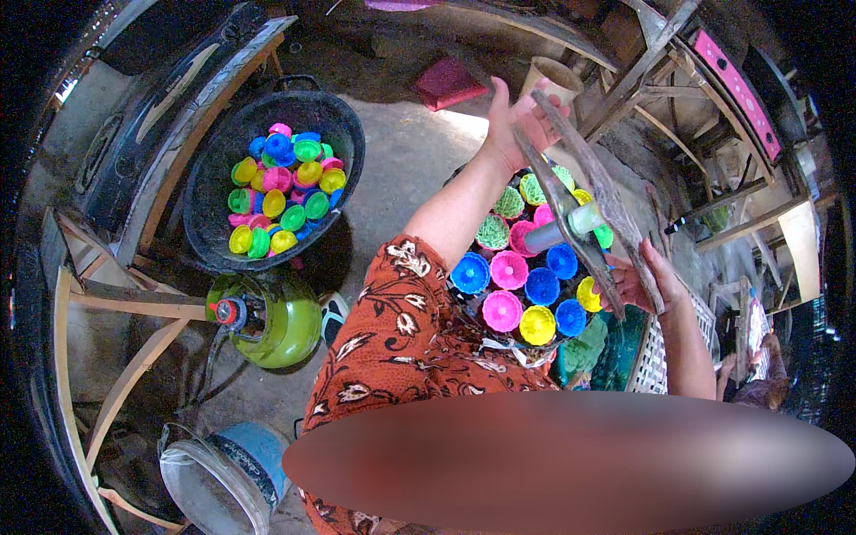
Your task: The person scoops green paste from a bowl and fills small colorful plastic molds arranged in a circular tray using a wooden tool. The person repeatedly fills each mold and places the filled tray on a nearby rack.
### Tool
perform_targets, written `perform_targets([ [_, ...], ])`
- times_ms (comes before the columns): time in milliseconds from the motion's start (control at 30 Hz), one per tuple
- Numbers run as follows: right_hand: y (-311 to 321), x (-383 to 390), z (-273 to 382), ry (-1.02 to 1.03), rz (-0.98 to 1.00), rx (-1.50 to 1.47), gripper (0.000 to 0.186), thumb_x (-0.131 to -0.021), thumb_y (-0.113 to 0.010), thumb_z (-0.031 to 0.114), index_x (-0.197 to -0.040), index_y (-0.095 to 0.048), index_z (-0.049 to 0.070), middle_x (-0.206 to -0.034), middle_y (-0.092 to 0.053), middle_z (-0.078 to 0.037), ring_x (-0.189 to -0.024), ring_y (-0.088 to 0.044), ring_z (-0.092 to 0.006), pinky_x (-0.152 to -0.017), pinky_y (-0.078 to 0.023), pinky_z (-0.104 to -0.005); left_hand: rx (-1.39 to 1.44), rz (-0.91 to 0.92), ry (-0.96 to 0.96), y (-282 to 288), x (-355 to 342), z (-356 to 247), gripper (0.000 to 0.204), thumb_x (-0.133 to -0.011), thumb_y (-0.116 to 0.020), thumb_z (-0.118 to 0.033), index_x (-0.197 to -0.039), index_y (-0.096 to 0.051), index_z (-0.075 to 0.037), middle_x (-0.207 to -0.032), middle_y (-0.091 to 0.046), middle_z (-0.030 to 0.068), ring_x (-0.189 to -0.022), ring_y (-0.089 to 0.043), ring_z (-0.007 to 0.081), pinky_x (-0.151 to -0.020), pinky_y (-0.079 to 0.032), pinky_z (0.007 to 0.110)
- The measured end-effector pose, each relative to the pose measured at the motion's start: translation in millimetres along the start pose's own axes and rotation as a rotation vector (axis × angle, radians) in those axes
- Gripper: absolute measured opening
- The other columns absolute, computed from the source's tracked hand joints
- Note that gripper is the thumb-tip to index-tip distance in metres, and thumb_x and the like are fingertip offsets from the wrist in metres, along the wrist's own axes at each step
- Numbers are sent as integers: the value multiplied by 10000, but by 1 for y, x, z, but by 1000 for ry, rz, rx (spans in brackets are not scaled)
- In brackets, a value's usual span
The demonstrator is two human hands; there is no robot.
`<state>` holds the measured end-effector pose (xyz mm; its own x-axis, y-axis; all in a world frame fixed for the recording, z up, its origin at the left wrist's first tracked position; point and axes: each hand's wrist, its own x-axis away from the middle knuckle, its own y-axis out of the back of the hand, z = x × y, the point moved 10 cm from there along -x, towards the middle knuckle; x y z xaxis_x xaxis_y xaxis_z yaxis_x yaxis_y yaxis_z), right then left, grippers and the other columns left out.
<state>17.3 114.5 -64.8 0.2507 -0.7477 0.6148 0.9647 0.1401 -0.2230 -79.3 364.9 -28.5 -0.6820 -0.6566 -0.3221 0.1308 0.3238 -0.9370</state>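
My left hand (522, 125) is at the far end of a wooden hand press (615, 205), thumb raised and fingers against the wood. My right hand (644, 275) grips the press's near end. The press has two long, weathered wooden bars with a pale tube (546, 236) between them. It is tilted above a round dark tray of small fluted cups. Green strands (493, 232) fill several cups at the far side. Nearer ones, such as a pink cup (502, 311) and a blue cup (542, 286), show no strands. The press hides some cups.
A black tub (198, 223) of loose coloured cups stands at the left. Below it are a green gas cylinder (283, 325) and a blue bucket (254, 455). A tan container (551, 76) stands beyond my left hand. Wooden frames line both sides; a white woven basket (655, 361) is near my right forearm.
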Motion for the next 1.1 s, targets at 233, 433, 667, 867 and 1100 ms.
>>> perform_targets([
  [233,15,-3,-3,-55,-117,123,838,-809,-347,698,-1281,-417,9,-1070,-590,-222,-930,-606,-343,-791,-493,-465,-51,-4,-110,17,13,-10,706,-794,-378,-704,-1183,-510,-129,-872,-609,34,-869,-570,240,-776,-456,412],
  [433,13,-18,2,-20,-189,216,747,-835,-377,650,-1244,-451,29,-1011,-619,-189,-848,-633,-306,-703,-525,-412,-120,-72,-164,23,19,-34,669,-799,-407,-683,-1156,-512,-127,-820,-598,28,-810,-582,224,-743,-464,383],
  [667,4,-26,23,55,-249,323,642,-841,-423,611,-1095,-543,34,-891,-645,-137,-684,-629,-227,-586,-511,-328,-40,-95,-150,31,7,-42,652,-805,-370,-696,-1089,-466,-117,-731,-557,49,-726,-568,262,-710,-460,424],
  [867,7,-3,23,47,-327,329,631,-823,-483,590,-957,-598,-16,-750,-638,-132,-553,-610,-216,-490,-504,-321,-100,-235,-151,40,17,-22,644,-823,-341,-687,-1088,-453,-111,-729,-555,54,-721,-565,263,-683,-457,418],
  [1100,-8,-8,17,84,-391,328,610,-810,-528,568,-893,-613,-31,-702,-627,-120,-505,-586,-199,-461,-485,-306,-184,-370,-179,46,33,-37,672,-808,-362,-701,-1088,-441,-94,-720,-549,73,-704,-562,264,-645,-459,401],
])
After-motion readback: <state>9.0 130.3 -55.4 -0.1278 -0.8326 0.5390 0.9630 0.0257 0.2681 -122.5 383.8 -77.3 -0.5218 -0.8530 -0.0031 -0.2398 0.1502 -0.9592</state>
